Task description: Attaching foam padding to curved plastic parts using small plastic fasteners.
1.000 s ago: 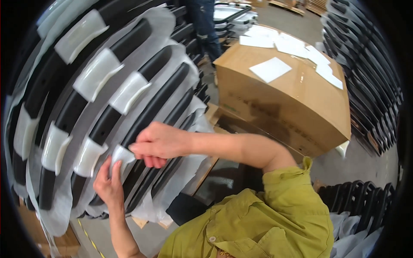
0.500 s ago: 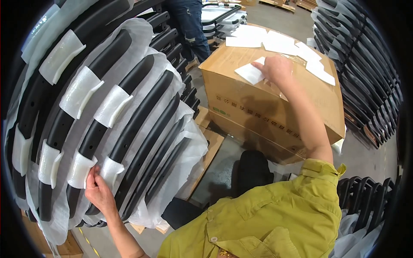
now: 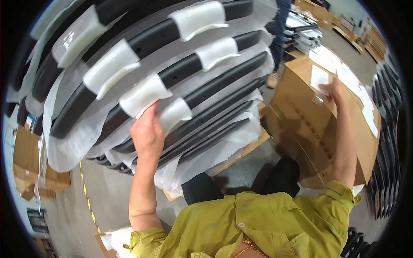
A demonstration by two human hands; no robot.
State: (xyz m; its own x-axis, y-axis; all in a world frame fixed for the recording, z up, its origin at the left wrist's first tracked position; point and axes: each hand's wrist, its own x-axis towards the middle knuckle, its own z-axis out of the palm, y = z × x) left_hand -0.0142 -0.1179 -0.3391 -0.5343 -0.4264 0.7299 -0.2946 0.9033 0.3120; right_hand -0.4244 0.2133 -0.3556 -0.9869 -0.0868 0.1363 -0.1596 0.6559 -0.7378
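My left hand (image 3: 148, 131) is closed at the lower edge of a white foam wrap (image 3: 144, 95), which goes around a black curved bar (image 3: 115, 122) in the stack on the left. Similar wraps sit on neighbouring bars. Out to the right, my right hand (image 3: 334, 91) is over a large cardboard box (image 3: 297, 112), its fingers apart. Its thumb points at the corner of a loose white foam sheet (image 3: 319, 76) on the box top; whether it touches the sheet is hard to see. More white sheets (image 3: 344, 71) lie along the box's far side.
Thin white sheeting (image 3: 232, 142) hangs between the stacked bars. Another stack of dark bars (image 3: 385, 137) rises beyond the box. A person's leg in jeans (image 3: 279, 38) stands at the back. At lower left, yellow-black tape (image 3: 88, 200) runs along the floor near cardboard boxes (image 3: 32, 159).
The view has swung left, so the bar stack and box appear farther right. My left hand stays at the foam wrap. My right hand's fingers have spread from a curled shape beside the loose sheet.
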